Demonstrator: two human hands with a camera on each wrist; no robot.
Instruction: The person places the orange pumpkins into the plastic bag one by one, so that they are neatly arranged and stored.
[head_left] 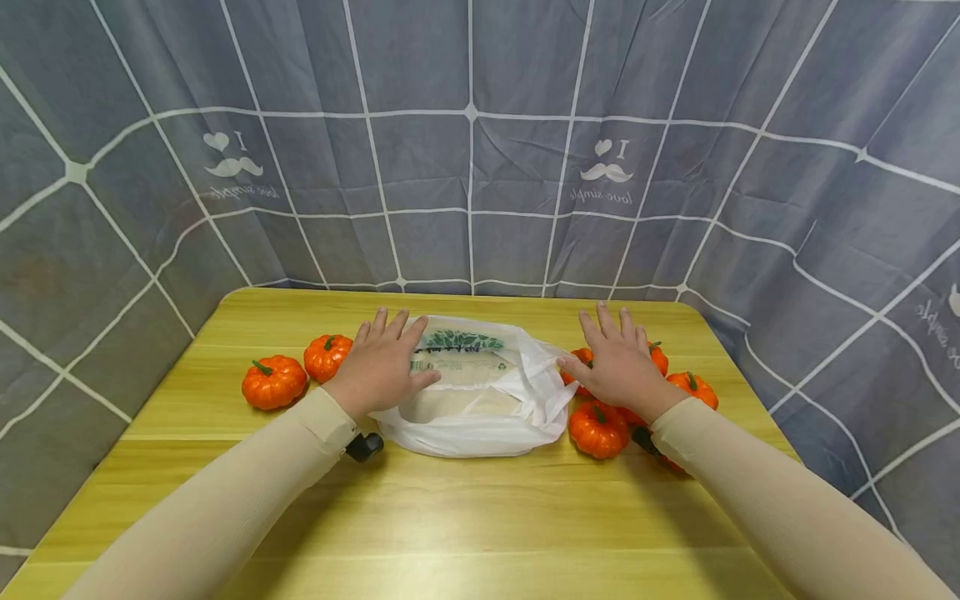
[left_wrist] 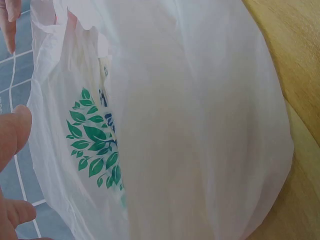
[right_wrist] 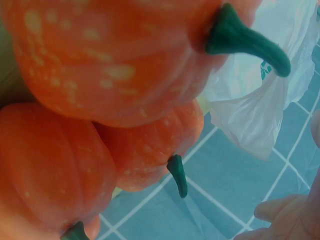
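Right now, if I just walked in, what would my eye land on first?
Most likely the bright orange pumpkins, clustered under and around the right hand, with two more beside the left hand. Next, the white plastic bag with green leaves printed on it, lying mostly between the hands on the wooden table.

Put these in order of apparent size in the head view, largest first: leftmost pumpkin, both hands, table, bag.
1. Table
2. Bag
3. Left hand and right hand: too alike to rank against each other
4. Leftmost pumpkin
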